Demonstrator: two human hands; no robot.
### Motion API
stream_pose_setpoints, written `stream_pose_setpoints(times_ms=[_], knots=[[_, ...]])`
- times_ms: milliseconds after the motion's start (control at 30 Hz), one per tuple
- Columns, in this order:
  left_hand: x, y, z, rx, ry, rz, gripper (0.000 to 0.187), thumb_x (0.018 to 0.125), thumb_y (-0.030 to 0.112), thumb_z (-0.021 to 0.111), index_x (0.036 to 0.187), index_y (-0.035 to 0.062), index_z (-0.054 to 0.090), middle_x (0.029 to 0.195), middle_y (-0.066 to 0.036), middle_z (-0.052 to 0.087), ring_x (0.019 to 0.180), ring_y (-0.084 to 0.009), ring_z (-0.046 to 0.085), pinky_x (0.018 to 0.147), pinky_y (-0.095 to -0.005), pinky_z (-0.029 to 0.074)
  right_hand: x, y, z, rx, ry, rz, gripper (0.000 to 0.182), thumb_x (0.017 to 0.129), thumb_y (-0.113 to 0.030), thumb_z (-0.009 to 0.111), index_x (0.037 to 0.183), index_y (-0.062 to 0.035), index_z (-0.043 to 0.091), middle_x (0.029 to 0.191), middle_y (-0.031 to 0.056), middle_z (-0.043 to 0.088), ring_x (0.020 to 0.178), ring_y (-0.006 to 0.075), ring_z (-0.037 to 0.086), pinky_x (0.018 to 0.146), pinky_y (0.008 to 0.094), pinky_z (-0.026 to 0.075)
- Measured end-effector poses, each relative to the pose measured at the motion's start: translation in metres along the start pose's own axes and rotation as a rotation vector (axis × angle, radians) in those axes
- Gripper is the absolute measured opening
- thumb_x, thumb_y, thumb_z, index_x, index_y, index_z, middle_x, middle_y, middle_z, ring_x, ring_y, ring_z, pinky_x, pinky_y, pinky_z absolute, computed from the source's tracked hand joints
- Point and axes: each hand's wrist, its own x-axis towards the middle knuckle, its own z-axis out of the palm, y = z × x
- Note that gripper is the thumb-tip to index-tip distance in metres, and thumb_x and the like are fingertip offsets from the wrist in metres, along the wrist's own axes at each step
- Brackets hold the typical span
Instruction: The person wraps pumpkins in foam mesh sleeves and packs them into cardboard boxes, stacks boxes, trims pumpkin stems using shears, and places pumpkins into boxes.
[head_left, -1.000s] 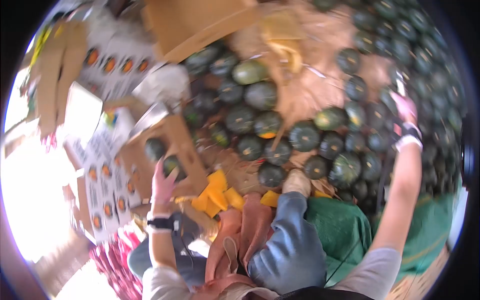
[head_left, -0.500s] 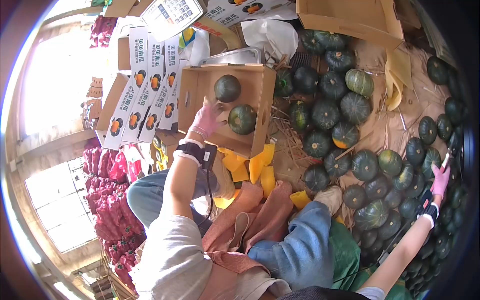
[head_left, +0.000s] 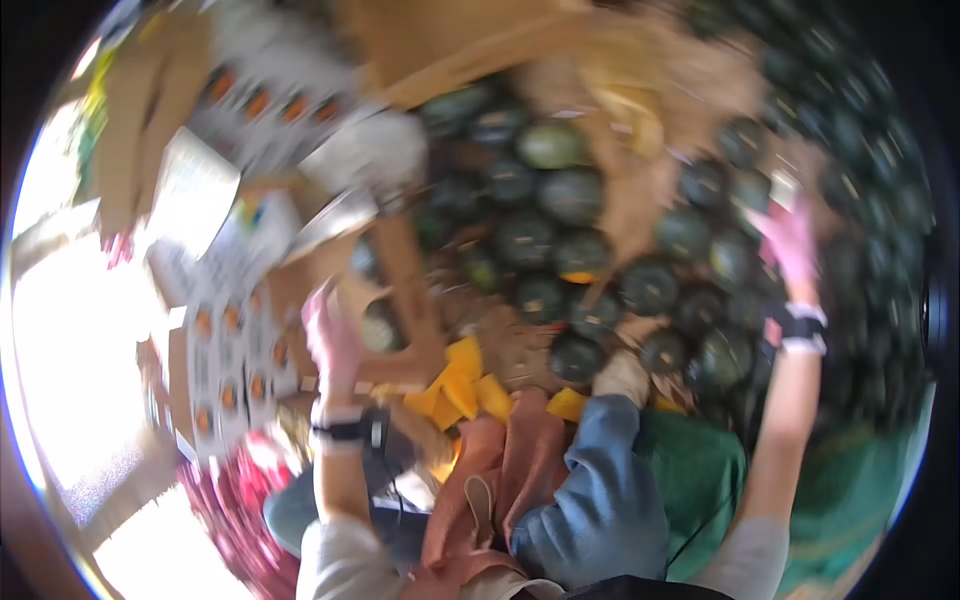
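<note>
My left hand (head_left: 332,338), in a pink glove, is over the left part of an open cardboard box (head_left: 415,290). Motion smears its fingers, so I cannot tell how they are bent. Two dark green pumpkins lie in that box, the nearer pumpkin (head_left: 382,326) just right of the hand. Out to the right, my right hand (head_left: 788,240), also gloved in pink, reaches over loose pumpkins with its thumb apart from the fingers. A bright pale patch shows at its fingertips. Close beside it lies a green pumpkin (head_left: 733,257).
More pumpkins (head_left: 525,240) cluster on the brown ground covering, with a dense pile (head_left: 880,200) along the right. Printed cartons (head_left: 228,365) stand at left. Yellow foam pieces (head_left: 460,380) lie before my knees. Another open carton (head_left: 470,50) is at the top; red net sacks (head_left: 235,520) are lower left.
The view has swung right, so the box and ground pumpkins appear further left and blurred. The left hand still hovers by the box; the right hand has moved up and inward in the picture.
</note>
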Motion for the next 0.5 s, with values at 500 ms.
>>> stream_pose_setpoints(times_ms=[500], knots=[[-0.084,0.215,0.035,-1.474,-0.679,0.250,0.067,0.083,0.017,0.062,0.138,0.0102,0.025,0.132,-0.013,0.039,0.118,-0.0295,0.042,0.098,-0.0418,0.038,-0.071,-0.090,0.018,0.267,0.190,0.269,0.026,0.064,-0.007,0.071,0.079,-0.0004,0.050,0.068,0.0095,0.059,0.039,0.0171,0.053,0.034,0.0295,0.042]])
